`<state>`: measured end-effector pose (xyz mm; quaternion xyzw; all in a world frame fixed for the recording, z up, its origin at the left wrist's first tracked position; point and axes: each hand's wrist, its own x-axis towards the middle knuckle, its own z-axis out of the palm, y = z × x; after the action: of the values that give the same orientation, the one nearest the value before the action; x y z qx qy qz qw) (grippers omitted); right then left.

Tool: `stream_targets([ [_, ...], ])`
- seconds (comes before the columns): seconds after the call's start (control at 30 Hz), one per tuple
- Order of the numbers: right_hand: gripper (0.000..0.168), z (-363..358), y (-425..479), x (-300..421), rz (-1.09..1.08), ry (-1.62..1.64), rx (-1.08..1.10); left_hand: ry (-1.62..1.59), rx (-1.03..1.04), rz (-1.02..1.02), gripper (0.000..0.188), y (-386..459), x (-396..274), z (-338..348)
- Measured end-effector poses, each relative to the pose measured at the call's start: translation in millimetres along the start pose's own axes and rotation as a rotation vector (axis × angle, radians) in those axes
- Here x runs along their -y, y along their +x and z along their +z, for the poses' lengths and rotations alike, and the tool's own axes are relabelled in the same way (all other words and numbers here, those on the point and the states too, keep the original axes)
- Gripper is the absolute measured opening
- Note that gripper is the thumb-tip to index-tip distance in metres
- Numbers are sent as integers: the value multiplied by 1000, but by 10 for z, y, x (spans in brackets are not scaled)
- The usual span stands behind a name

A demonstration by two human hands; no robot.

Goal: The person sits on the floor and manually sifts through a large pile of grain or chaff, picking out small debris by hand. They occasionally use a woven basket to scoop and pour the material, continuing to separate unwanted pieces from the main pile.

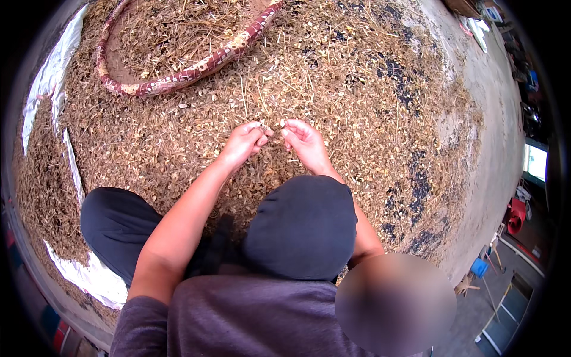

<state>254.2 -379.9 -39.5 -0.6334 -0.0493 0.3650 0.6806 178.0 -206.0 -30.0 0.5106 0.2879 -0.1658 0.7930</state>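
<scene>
A layer of dried plant husks and stalks (178, 129) covers the ground before me. Over it, in the middle of the view, my left hand (248, 139) has its fingers curled, with a small pale piece, perhaps a husk, at the fingertips. My right hand (304, 142) is just to its right, thumb and forefinger pinching another small pale piece (283, 122). A narrow gap parts the two hands. What exactly the pieces are is too small to tell.
A curved red-and-cream patterned rim or tube (196, 70) lies on the husks ahead. White sheeting (53, 76) shows at the left. Dark scattered bits (419, 187) lie at the right, beside bare concrete (482, 156). A blue container (479, 267) stands at the lower right.
</scene>
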Motion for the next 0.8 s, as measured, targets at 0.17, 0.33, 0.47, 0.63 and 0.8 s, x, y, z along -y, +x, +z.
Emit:
stream_targets([
  [0.17,15,135,-5,89,33,-101,116,75,74,-6,16,0,89,-38],
  [0.33,8,-20,121,16,55,-37,-21,-89,130,-71,35,-33,-11,-3],
  [0.47,8,-32,113,11,29,40,-27,-366,152,-97,56,-62,-20,-84],
  [0.63,4,113,-7,198,-5,-17,156,-408,40,-124,57,-50,-7,-2],
  [0.8,15,365,-46,175,-101,-161,179,-486,-62,-176,50,-96,-43,228],
])
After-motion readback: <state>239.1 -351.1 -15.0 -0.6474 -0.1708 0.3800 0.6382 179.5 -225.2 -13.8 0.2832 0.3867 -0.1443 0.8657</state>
